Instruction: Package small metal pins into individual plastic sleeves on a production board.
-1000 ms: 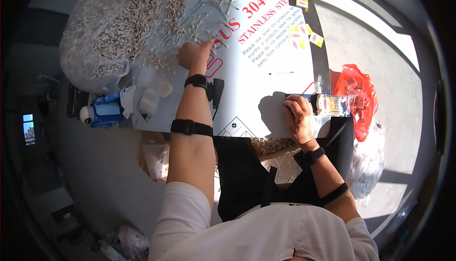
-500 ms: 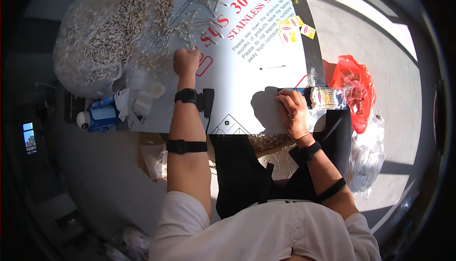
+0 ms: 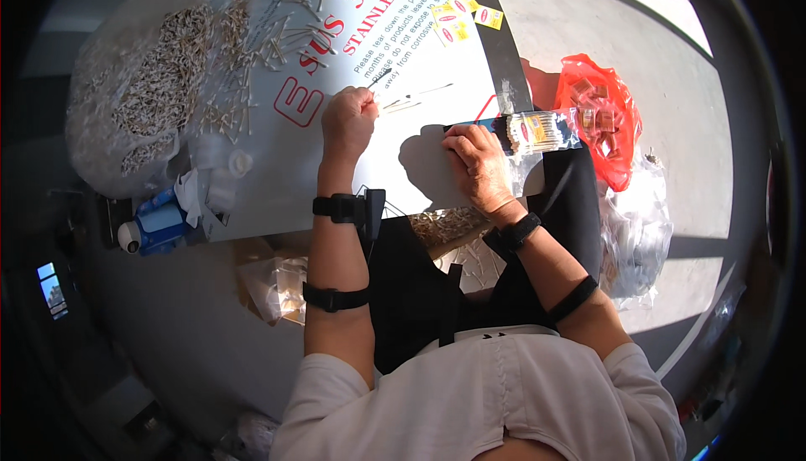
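My left hand [image 3: 348,125] is closed over the middle of the white metal-sheet tabletop [image 3: 336,171], a thin cotton swab [image 3: 380,79] poking out at its fingertips. Beside its knuckles lie a few loose cotton swabs [image 3: 401,105]. At the near right edge, my right hand [image 3: 478,163] rests with its fingers curled and pressed together; what they pinch, if anything, is hidden. Just right of those fingers lies a clear packet of cotton swabs [image 3: 541,132] with a yellow and red label, partly over a dark blue strip.
A big clear bag of swabs [image 3: 159,83] sits at the left, with scattered swabs [image 3: 290,37] beside it. Small yellow cards [image 3: 453,20] lie far right. A red plastic bag [image 3: 598,121] stands off the right edge, a blue bottle [image 3: 159,224] near left.
My left hand has come away from the scattered swabs toward the middle of the tabletop. The whole view has shifted, and my right hand stays by the packet.
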The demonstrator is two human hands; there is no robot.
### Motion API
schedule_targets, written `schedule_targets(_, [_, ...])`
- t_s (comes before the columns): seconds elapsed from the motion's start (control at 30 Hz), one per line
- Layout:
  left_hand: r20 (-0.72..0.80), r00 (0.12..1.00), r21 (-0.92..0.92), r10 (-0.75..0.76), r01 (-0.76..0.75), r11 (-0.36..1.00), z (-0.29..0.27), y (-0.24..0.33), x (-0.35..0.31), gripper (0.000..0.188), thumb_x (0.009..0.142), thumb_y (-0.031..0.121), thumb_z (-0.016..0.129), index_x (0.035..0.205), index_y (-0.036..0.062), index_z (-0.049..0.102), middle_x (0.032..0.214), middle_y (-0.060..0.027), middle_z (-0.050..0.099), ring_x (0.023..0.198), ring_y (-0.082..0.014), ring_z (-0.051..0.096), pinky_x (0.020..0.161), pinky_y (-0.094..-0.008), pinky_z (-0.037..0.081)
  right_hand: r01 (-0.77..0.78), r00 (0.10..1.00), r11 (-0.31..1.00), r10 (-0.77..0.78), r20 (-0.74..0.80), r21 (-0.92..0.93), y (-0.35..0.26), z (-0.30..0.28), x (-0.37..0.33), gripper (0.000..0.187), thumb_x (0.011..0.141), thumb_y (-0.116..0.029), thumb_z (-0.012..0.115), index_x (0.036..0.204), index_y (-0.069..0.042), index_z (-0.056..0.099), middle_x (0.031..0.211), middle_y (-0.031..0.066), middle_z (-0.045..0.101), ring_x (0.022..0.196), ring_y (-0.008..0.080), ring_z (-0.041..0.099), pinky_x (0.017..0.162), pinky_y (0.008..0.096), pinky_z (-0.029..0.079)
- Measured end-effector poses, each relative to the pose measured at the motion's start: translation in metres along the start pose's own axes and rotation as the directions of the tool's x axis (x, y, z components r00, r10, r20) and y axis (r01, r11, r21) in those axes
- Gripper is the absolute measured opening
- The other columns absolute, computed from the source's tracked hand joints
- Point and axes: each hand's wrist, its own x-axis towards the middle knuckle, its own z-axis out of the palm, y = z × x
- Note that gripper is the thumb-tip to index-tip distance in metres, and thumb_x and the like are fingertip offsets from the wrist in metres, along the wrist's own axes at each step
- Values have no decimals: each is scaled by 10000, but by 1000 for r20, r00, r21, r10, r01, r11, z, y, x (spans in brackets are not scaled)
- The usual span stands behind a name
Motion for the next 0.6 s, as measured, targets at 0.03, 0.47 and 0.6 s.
schedule_targets(0.03, [0,999,11,-37,37,999,-3,4,1,69,776,62,652,790,-1,627,781,-130,620,783,-299,619,697,-395,491,-2,1000,1000,2,-3,0,0,-2,-1,187,767,-32,644,950,-64,627,1043,57,601,946,263,567,796,377,434])
schedule_targets(0.47, [59,995,-72,76,-72,995,23,20,-36,161,727,-14,679,875,31,632,807,-109,619,769,-293,603,726,-385,506,-36,999,999,36,-17,34,1,-3,-2,238,774,-47,685,995,-70,599,1074,69,607,992,287,576,849,399,444])
schedule_targets(0.6, [-85,973,-63,216,-221,973,16,14,-18,153,739,-18,620,866,61,645,836,-108,611,850,-306,595,751,-410,500,-21,1000,998,22,-13,54,2,-4,-3,238,755,-47,668,981,-50,593,1070,87,601,995,292,569,852,399,443])
